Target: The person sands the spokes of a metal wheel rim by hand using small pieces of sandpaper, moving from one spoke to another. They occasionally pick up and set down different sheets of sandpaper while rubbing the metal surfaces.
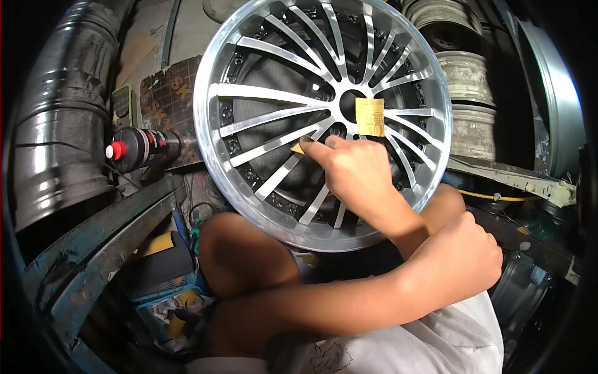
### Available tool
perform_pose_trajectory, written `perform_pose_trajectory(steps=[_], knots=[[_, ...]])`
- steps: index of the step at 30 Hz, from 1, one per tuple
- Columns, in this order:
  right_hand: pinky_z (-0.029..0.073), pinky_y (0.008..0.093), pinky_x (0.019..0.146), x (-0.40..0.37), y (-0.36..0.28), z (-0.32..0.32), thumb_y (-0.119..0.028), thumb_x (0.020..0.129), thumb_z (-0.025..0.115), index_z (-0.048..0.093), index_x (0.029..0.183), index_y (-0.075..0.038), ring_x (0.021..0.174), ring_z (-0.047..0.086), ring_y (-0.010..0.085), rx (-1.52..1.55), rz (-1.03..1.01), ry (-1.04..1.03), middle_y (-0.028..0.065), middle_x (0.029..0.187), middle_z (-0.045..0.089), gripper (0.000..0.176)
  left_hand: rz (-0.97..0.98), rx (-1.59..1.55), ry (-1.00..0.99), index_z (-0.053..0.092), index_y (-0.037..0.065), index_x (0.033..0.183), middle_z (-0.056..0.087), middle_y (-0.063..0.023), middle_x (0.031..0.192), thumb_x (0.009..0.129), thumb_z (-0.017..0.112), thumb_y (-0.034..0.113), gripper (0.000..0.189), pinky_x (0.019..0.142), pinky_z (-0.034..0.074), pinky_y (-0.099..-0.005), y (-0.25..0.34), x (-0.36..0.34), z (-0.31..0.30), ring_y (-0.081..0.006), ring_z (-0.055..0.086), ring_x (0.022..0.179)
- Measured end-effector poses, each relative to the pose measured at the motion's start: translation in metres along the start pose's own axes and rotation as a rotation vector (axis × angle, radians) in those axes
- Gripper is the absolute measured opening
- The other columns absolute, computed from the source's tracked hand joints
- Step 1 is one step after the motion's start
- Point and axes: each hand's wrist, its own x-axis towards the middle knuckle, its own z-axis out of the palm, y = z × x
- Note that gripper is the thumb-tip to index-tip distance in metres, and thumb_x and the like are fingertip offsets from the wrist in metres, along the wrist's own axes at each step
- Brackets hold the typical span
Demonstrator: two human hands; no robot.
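A silver multi-spoke wheel rim fills the upper middle, tilted toward the camera. My right hand presses a small folded yellowish piece of abrasive paper against a lower-left spoke, with its fingers closed round it. Near the hub lies a flat yellow sheet with printing on it. At the right, my left hand is curled closed beside my right forearm; its palm is hidden, as is anything within it.
A black bottle with a red cap lies left of the rim. Stacked rims stand at far left, others at upper right. A blue basket with scraps sits lower left, beside metal bars. A yellow cable runs right.
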Motion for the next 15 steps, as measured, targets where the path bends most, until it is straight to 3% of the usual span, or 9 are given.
perform_pose_trajectory(steps=[3, 4, 7, 9, 11, 15], knots=[[0.055, 0.0423, 0.055, 0.012, 0.006, 0.0, -0.006, 0.083, 0.066, 0.078, 0.116, -0.018, 0.062, 0.071, 0.0263, 0.097, 0.055, 0.277, 0.0065, 0.075, 0.067, 0.036, 0.013, -0.016, -0.037, 0.07, 0.009, 0.081, 0.065, 0.0007, 0.069, 0.085, 0.069, 0.019, 0.011, 0.058, 0.043, -0.032, 0.003, -0.001, 0.004, -0.0153, 0.068, 0.068], [0.055, 0.0418, 0.055, 0.007, 0.01, 0.016, -0.005, 0.082, 0.065, 0.079, 0.114, -0.018, 0.063, 0.071, 0.0276, 0.075, 0.051, 0.133, 0.0063, 0.075, 0.067, 0.037, 0.006, -0.003, -0.049, 0.07, 0.009, 0.081, 0.065, 0.0007, 0.069, 0.085, 0.069, 0.019, 0.011, 0.059, 0.044, -0.0318, 0.006, -0.002, 0.005, -0.0153, 0.068, 0.068], [0.054, 0.042, 0.053, 0.003, 0.006, 0.001, -0.004, 0.083, 0.065, 0.079, 0.115, -0.02, 0.061, 0.069, 0.0283, 0.064, 0.056, 0.055, 0.0067, 0.075, 0.067, 0.038, 0.011, -0.008, -0.036, 0.07, 0.009, 0.081, 0.065, 0.0008, 0.069, 0.085, 0.069, 0.019, 0.011, 0.06, 0.045, -0.0313, 0.001, 0.001, 0.0, -0.0155, 0.068, 0.068], [0.054, 0.0419, 0.053, 0.008, -0.004, -0.004, -0.005, 0.085, 0.065, 0.078, 0.119, -0.02, 0.061, 0.07, 0.028, 0.12, 0.086, 0.201, 0.0072, 0.075, 0.066, 0.039, 0.015, -0.043, -0.048, 0.07, 0.009, 0.081, 0.065, 0.0009, 0.069, 0.085, 0.07, 0.019, 0.01, 0.061, 0.046, -0.0313, 0.006, -0.002, 0.002, -0.0157, 0.068, 0.068], [0.053, 0.0418, 0.053, 0.0, -0.004, 0.028, -0.005, 0.084, 0.065, 0.077, 0.119, -0.018, 0.062, 0.07, 0.0281, 0.097, 0.036, 0.177, 0.0077, 0.075, 0.066, 0.04, 0.013, -0.016, -0.054, 0.071, 0.009, 0.081, 0.066, 0.0009, 0.069, 0.085, 0.07, 0.019, 0.01, 0.061, 0.046, -0.0315, 0.003, 0.0, -0.001, -0.0159, 0.068, 0.068], [0.052, 0.0408, 0.052, 0.012, -0.011, -0.008, -0.007, 0.085, 0.066, 0.076, 0.122, -0.018, 0.062, 0.07, 0.0263, 0.09, 0.012, 0.124, 0.0078, 0.076, 0.066, 0.04, 0.015, -0.033, -0.058, 0.071, 0.009, 0.08, 0.066, 0.0009, 0.07, 0.085, 0.07, 0.018, 0.01, 0.061, 0.047, -0.0322, 0.006, 0.001, -0.001, -0.016, 0.068, 0.069]])
